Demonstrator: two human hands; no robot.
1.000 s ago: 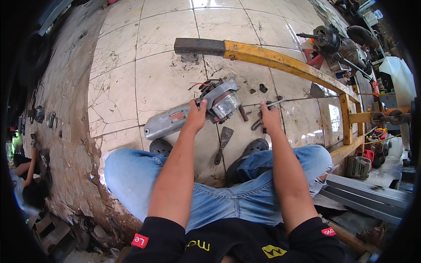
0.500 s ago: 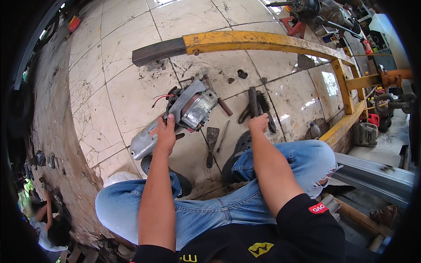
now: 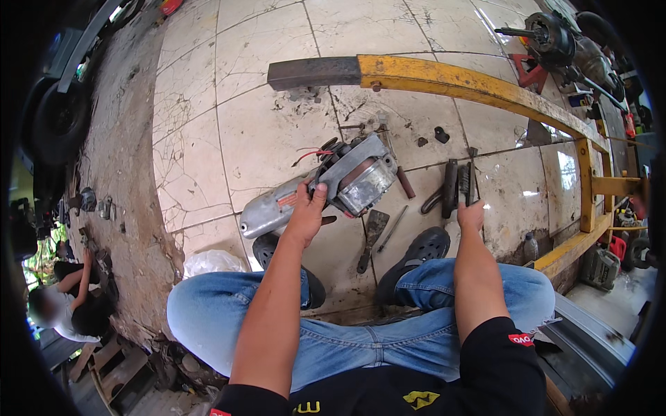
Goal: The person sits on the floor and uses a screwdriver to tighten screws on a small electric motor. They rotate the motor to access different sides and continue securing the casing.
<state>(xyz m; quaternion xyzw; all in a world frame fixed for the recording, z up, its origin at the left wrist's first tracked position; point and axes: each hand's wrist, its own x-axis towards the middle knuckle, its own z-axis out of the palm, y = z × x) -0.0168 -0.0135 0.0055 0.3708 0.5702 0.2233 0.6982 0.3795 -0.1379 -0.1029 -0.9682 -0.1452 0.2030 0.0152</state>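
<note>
My left hand (image 3: pixel 306 206) grips a silver metal motor assembly (image 3: pixel 361 182) with red wires and a long housing, lying on the dirty tiles. My right hand (image 3: pixel 470 215) has its fingers closed on a wire brush (image 3: pixel 465 180), next to a black tool (image 3: pixel 450 186) and a curved dark handle (image 3: pixel 431 202). Between the motor and my right foot lie a scraper (image 3: pixel 375 230) and a thin metal rod (image 3: pixel 393 227). A hammer-like tool with a brown handle (image 3: pixel 406 183) lies behind them, partly hidden by the motor.
A yellow steel frame (image 3: pixel 472 87) arches across the tiles to the right. A black drum assembly (image 3: pixel 551 41) is at back right, a small bottle (image 3: pixel 531 248) by my right knee, a plastic bag (image 3: pixel 211 265) beside my left foot. A co-worker (image 3: pixel 69 312) sits at far left.
My right hand has moved from the curved tool to the wire brush, farther right. My left hand stays on the motor. The whole view has shifted slightly.
</note>
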